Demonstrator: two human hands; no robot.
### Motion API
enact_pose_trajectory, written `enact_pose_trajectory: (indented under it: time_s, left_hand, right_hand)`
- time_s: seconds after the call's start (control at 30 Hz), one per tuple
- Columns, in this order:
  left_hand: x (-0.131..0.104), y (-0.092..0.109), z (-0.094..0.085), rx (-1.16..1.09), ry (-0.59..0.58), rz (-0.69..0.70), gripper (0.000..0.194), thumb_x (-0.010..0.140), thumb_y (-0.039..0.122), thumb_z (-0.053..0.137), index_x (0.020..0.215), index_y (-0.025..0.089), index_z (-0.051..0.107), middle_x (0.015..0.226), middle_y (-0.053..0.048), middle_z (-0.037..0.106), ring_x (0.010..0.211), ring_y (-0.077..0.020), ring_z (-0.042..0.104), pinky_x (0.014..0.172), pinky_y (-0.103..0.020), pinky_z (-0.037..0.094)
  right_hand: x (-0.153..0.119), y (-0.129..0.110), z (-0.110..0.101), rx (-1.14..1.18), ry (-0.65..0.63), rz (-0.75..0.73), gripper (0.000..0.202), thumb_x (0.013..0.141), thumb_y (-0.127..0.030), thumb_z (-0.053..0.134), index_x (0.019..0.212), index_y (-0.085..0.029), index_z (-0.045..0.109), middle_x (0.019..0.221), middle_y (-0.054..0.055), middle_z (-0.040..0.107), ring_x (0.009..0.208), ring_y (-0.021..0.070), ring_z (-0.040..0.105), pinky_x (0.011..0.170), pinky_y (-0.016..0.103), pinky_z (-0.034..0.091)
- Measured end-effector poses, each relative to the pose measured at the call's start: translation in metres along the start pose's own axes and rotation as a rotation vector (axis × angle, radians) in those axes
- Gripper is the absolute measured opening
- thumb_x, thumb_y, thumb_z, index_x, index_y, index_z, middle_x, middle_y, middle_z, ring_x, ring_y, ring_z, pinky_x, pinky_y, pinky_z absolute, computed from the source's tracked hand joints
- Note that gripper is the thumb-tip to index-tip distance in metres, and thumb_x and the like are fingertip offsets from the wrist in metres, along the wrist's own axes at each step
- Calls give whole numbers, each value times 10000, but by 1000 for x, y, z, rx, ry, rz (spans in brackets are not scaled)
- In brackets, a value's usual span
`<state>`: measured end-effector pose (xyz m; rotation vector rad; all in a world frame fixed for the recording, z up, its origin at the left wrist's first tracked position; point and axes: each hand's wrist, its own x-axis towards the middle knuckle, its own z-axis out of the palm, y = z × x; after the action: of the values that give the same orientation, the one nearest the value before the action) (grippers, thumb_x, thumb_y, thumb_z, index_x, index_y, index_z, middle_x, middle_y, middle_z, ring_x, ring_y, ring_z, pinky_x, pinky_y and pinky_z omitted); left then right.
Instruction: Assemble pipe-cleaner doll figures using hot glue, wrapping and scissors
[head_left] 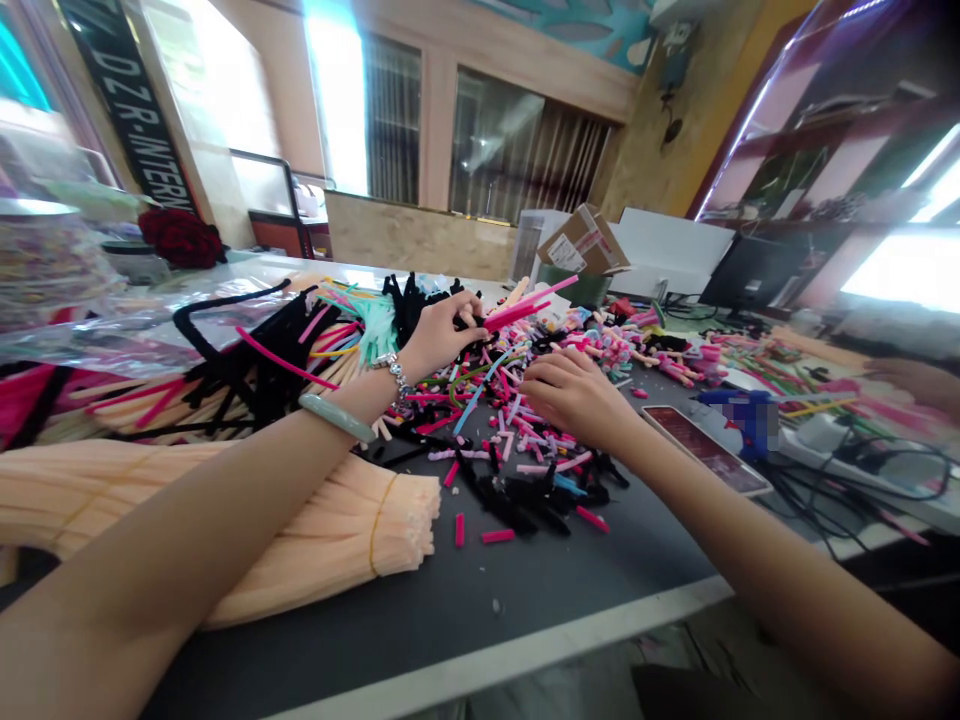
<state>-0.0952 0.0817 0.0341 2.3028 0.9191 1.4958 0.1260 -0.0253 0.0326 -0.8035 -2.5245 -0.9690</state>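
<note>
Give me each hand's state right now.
Left hand: closed, holding pink strips.
Right hand: at the pile of cut pieces; whether it grips anything cannot be told.

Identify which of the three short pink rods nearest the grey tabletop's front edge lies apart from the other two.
The rightmost pink rod, slanting beside the black fuzzy strips; the other two lie close together near the thick peach bundle.
</note>
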Motion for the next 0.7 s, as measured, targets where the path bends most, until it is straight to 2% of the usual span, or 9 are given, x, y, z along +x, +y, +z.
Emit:
enact_pose_trajectory:
  time_s: [0.2, 0.37, 0.53, 0.7]
  left_hand:
    - [-1, 2, -2, 53, 12, -5, 202, 718, 232, 703, 875, 161, 597, 723, 12, 607, 674, -109, 545, 670, -240, 425]
    - [0, -2, -4, 81, 13, 28, 182, 715, 195, 684, 870, 161, 595, 715, 17, 601, 668, -107, 537, 661, -233, 422]
    - [1, -7, -7, 120, 5, 19, 174, 715, 187, 681, 863, 159, 594, 691, 27, 578, 664, -106, 522, 656, -229, 409]
    - [2, -5, -9, 127, 36, -16, 179, 711, 176, 681, 864, 159, 591, 701, 25, 580, 667, -112, 518, 682, -244, 413]
  right_hand:
    - [30, 6, 40, 128, -179, -33, 210, 925, -204, 474, 1002, -163, 665, 987, 78, 686, 962, 195, 555, 837, 327, 364]
    - [49, 1, 68, 154, -228, -106, 212, 881, -173, 547, 1054, -190, 668, 1038, 68, 691, 996, 193, 540, 859, 326, 347]
    - [60, -6, 75, 135, -248, -153, 160, 872, -175, 567, 974, -199, 688, 1008, 62, 689, 948, 199, 540, 822, 330, 321]
    - [58, -6, 72, 117, -249, -115, 153, 895, -196, 540, 923, -201, 691, 956, 64, 681, 938, 204, 528, 857, 356, 271]
